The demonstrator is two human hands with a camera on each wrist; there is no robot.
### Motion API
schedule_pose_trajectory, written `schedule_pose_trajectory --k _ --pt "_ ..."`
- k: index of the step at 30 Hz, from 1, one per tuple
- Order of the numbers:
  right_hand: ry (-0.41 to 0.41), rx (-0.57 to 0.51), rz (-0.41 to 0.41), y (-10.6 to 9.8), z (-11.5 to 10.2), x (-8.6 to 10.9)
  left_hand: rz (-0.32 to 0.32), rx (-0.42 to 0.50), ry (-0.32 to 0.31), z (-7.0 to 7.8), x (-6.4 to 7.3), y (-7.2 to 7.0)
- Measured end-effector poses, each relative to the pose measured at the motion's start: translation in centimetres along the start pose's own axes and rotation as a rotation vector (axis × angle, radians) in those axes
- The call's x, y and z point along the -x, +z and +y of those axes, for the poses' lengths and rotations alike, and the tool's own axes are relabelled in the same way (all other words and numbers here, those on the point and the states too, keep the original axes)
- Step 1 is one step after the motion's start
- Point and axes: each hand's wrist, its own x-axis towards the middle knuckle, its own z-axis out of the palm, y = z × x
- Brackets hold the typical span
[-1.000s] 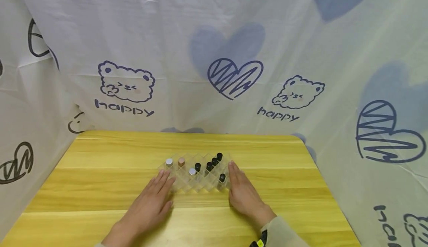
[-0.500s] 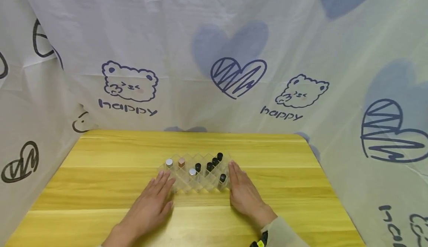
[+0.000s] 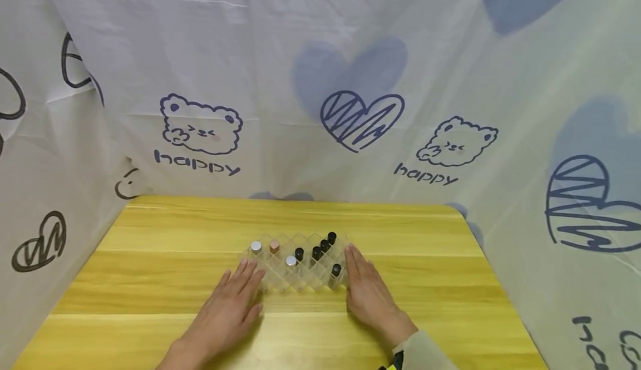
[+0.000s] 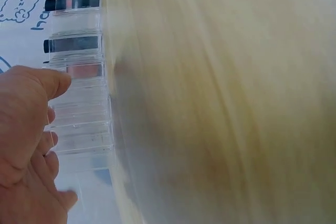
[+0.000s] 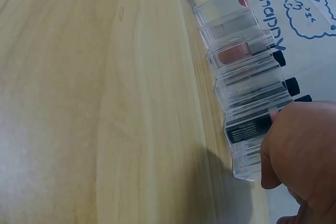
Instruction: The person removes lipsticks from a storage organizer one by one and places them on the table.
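A clear acrylic organizer (image 3: 274, 276) with diamond-shaped compartments stands on the table, crosswise in front of me. In it, lipstick-like tubes stand upright: a white-capped tube (image 3: 256, 246) at the left, a pinkish-brown-capped tube (image 3: 274, 246), a second white-capped tube (image 3: 291, 261) and several black-capped ones, such as the black-capped tube (image 3: 336, 270) at the front right. Against the organizer's left end rests my left hand (image 3: 227, 303), fingers extended. My right hand (image 3: 369, 292) lies along its right end, fingers straight. Its fingertips are partly hidden in the right wrist view.
The yellow wood-grain table (image 3: 165, 253) runs back to a pale curtain (image 3: 280, 153) printed with hearts and bears. More of this cloth hangs along the left and right sides. A dark wrist strap (image 3: 397, 360) shows at the right sleeve (image 3: 425, 353).
The head view has shifted slightly, so the whole scene sits a little further right. Both hands stay at the organizer's ends, and the tubes keep their compartments.
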Motion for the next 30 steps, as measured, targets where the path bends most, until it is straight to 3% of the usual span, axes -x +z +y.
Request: schedule_pose_trajectory --k 8,14,22,30 --pt "0.007 0.029 -0.011 -0.4 -0.1 0.4 0.015 -0.041 -0.045 0.5 -0.1 0.0" --pt "-0.007 0.093 -0.032 -0.6 0.2 0.6 0.016 -0.019 -0.087 0.4 -0.2 -0.2" --pt "-0.034 0.147 -0.026 -1.0 0.3 0.5 0.036 -0.021 -0.173 -1.3 -1.2 -1.2" --pt "-0.042 0.169 0.030 -1.6 0.9 0.3 -0.025 0.032 -0.272 -2.8 -3.4 -1.7"
